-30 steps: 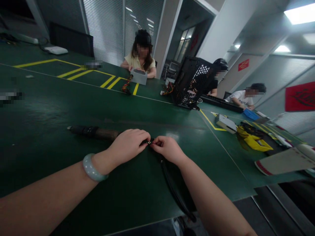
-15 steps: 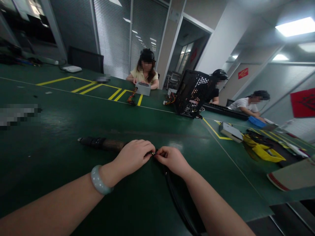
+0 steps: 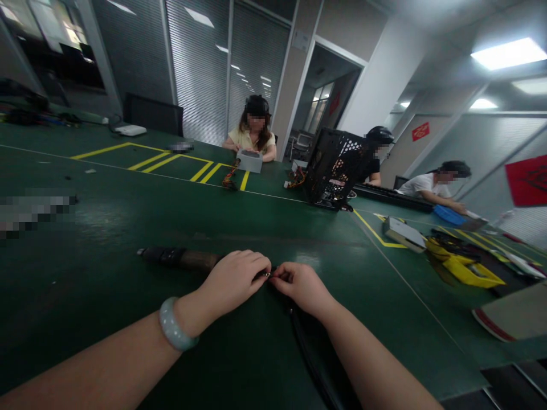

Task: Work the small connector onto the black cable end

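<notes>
A long, dark power screwdriver point(image 3: 199, 260) with a black collar and a metal tip lies on the green table, its tip pointing left. Around its rear end my left hand point(image 3: 240, 279) is closed; the palm hides that end. My right hand point(image 3: 301, 286) pinches the end of a black hose point(image 3: 308, 356) right beside the left fingertips. A small shiny metal fitting point(image 3: 268, 274) shows between the two hands. Whether the hose and the tool are joined there is hidden by my fingers. From the right hand the hose curves down toward the table's near side.
A black computer case point(image 3: 331, 168) stands beyond my hands. Grey power supply boxes point(image 3: 250, 161) point(image 3: 404, 233) sit farther off and to the right. At right are a yellow tray point(image 3: 474, 270) and a pale cylinder point(image 3: 517, 313). Several people sit at the far edge.
The whole view has shifted slightly, so the table and hands appear a little lower. Both hands keep the same grip, close together at the fitting.
</notes>
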